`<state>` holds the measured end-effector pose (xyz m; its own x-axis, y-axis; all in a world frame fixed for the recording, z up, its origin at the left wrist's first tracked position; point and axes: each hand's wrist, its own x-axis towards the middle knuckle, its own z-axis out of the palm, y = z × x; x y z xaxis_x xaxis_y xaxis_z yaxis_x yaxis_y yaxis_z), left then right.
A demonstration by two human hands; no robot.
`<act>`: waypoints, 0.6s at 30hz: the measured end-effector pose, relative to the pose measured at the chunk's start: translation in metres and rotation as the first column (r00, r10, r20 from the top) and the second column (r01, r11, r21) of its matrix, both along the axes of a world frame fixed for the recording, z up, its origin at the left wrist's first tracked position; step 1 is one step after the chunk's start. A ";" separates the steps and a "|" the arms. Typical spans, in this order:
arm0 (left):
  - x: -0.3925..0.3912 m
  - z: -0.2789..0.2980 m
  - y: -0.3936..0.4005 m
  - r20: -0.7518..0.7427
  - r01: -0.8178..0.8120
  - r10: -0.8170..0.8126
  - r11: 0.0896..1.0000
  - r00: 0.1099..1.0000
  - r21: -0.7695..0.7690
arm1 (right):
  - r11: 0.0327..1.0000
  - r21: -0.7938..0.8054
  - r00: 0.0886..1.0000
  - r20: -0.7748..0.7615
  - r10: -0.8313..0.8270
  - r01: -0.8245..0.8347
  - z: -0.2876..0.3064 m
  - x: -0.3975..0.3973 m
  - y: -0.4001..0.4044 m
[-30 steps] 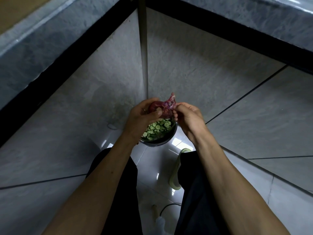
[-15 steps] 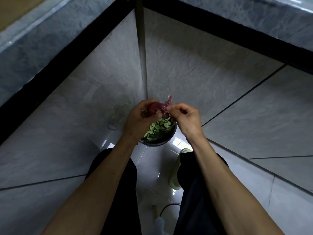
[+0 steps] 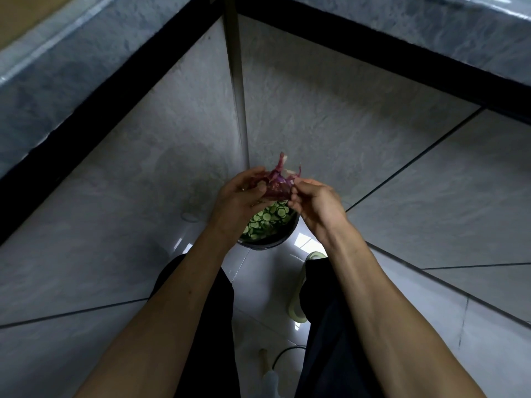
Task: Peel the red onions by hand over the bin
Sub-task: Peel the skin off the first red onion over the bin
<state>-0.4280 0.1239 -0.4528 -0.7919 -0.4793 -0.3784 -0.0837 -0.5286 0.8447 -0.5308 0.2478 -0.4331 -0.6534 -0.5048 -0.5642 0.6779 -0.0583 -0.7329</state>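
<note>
We hold the red onion [image 3: 274, 187] up in front of us, between both hands, directly above the dark bin [image 3: 283, 239] that stands on the pale floor tiles [image 3: 290, 271] in the corner where two grey walls meet. Our left hand [image 3: 238, 196] cups the onion from the left side: its fingers curl round the far side of the bulb and the thumb lies across the near face, pressing on the purple skin. Our right hand [image 3: 314, 201] comes in from the right with its fingers bent close together, the fingertips [image 3: 296, 186] pinching the edge of a loose flap of onion skin [image 3: 283, 170]. Torn pieces of that skin stand up above the bulb, purple with pale edges. Whether the flap is fully free of the onion we cannot tell. Below our hands the bin holds a heap of green cucumber slices [image 3: 268, 218], partly hidden by our left wrist. Our dark trousers [image 3: 207, 326] fill the lower middle of the view, and a pale green slipper [image 3: 298, 297] shows beside our right leg.
</note>
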 end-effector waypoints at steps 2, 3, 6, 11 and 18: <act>0.002 -0.002 -0.001 0.014 0.013 -0.013 1.000 1.000 -0.015 | 0.997 0.070 0.994 -0.098 0.047 -0.040 -0.002 0.002 0.002; 0.004 -0.002 0.000 0.018 0.019 -0.018 0.999 1.000 -0.026 | 0.993 0.103 0.987 -0.145 0.074 -0.059 -0.003 0.003 0.003; 0.004 -0.003 0.002 0.018 0.018 -0.017 0.998 1.000 -0.059 | 0.978 0.182 0.956 -0.252 0.150 -0.106 -0.004 0.007 0.012; -0.002 -0.002 0.011 0.008 -0.020 0.020 0.999 1.000 -0.026 | 0.973 0.231 0.931 -0.357 0.073 0.012 -0.002 0.015 0.019; -0.004 0.002 0.024 0.024 -0.036 0.034 0.997 0.999 0.069 | 0.955 0.281 0.911 -0.411 0.030 0.095 0.005 0.018 0.030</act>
<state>-0.4323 0.1481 -0.4513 -0.7658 -0.4783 -0.4298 -0.0831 -0.5892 0.8037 -0.5132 0.2774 -0.4281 -0.8695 -0.3355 -0.3626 0.3184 0.1807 -0.9306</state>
